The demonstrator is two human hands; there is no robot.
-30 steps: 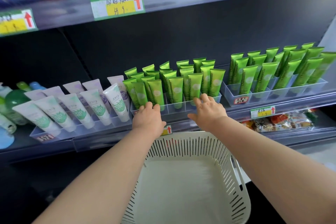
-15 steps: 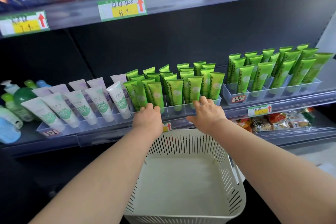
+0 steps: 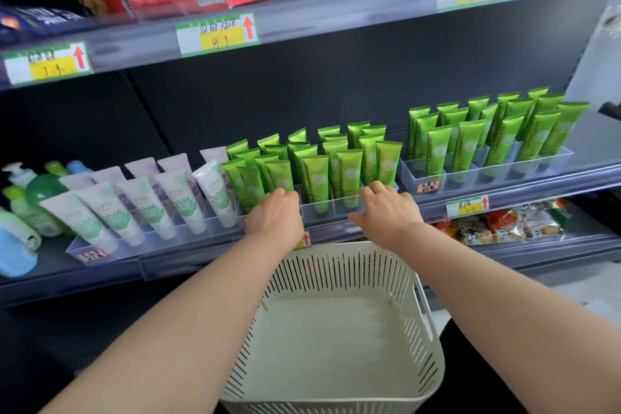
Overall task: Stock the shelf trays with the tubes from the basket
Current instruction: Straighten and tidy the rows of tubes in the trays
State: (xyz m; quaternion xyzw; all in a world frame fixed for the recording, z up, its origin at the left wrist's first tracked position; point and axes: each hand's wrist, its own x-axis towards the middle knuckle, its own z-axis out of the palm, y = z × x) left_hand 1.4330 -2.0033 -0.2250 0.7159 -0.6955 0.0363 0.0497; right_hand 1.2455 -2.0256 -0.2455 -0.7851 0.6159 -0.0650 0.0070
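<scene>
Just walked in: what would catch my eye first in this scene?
Bright green tubes stand packed in the centre tray and right tray on the middle shelf. The left hand and right hand touch the centre tray's front, above a white slatted basket holding no tubes.

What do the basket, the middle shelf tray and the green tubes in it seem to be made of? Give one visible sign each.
Basket: likely moulded plastic, matt off-white; thin slotted walls.
Tray: clear rigid plastic, perhaps acrylic; contents show through its front.
Green tubes: probably flexible plastic, satin metallic sheen; flat crimped tops.
</scene>
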